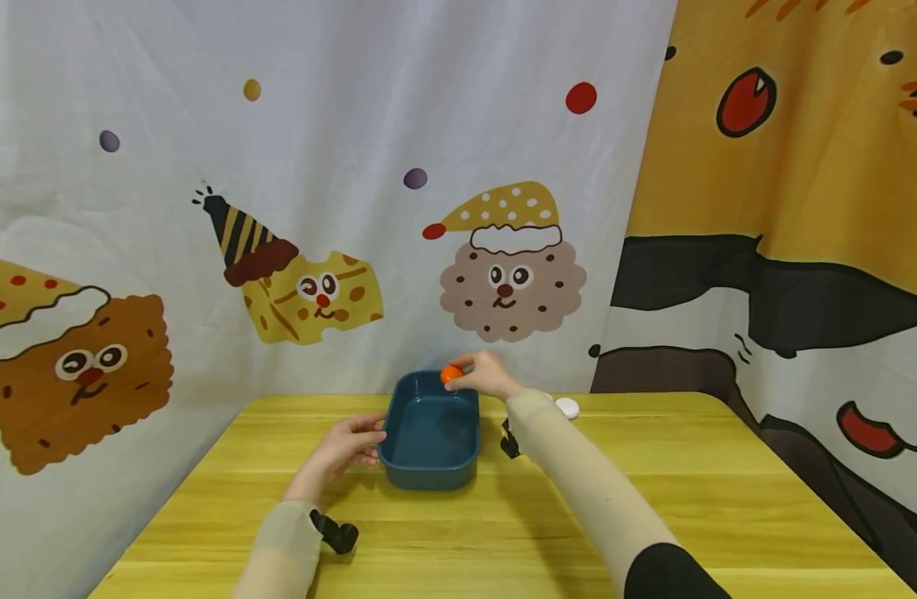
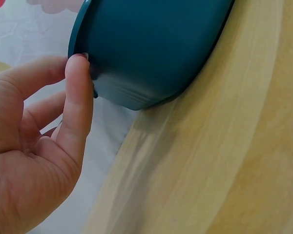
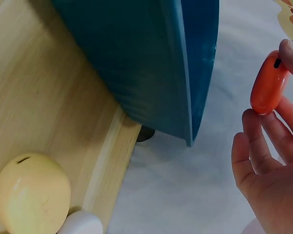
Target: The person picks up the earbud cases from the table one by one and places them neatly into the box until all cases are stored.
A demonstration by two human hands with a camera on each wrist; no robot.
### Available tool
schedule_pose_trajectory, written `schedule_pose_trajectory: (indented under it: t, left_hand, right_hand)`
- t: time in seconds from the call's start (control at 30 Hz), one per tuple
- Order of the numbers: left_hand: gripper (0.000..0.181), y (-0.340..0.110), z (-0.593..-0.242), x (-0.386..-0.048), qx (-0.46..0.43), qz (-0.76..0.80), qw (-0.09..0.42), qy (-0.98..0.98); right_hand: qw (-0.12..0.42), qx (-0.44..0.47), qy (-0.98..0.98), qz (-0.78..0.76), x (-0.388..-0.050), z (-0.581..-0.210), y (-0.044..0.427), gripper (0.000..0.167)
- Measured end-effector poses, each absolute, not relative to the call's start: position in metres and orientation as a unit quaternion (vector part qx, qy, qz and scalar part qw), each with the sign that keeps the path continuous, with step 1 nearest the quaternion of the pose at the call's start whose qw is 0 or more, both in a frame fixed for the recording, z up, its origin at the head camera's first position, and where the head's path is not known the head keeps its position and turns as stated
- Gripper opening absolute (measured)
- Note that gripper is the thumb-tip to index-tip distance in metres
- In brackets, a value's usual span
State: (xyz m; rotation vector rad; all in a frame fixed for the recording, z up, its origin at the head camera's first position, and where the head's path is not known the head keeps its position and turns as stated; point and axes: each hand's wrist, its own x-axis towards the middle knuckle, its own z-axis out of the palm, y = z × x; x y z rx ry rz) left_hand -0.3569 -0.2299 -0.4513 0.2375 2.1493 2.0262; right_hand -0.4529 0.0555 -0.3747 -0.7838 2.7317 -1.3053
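A deep blue-green rectangular container (image 1: 430, 478) stands on the table. The left hand (image 1: 346, 445) is at its left side; in the left wrist view the thumb and a finger of this hand (image 2: 44, 126) pinch the container's rim (image 2: 77, 34). Above the far right part of the container, the right hand (image 1: 488, 376) holds a small orange object (image 1: 451, 374). The right wrist view shows the orange, rounded piece (image 3: 268, 85) between thumb and fingertips of the right hand (image 3: 273, 141), apart from the container wall (image 3: 146, 63).
A yellowish round object (image 3: 33, 194) and a white one (image 3: 82, 224) lie on the table right of the container, near the far edge; the right forearm partly covers them in the head view. A printed curtain (image 1: 339, 166) hangs behind the wooden table (image 1: 653, 482).
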Motion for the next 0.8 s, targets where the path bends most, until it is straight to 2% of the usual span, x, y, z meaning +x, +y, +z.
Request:
schedule_pose_trajectory:
  t: [0.8]
  left_hand:
    - [0.054, -0.231, -0.450, -0.358, 0.089, 0.668, 0.087, 0.734]
  right_hand:
    - [-0.013, -0.232, 0.869, -0.436, -0.458, -0.384, 0.027, 0.048]
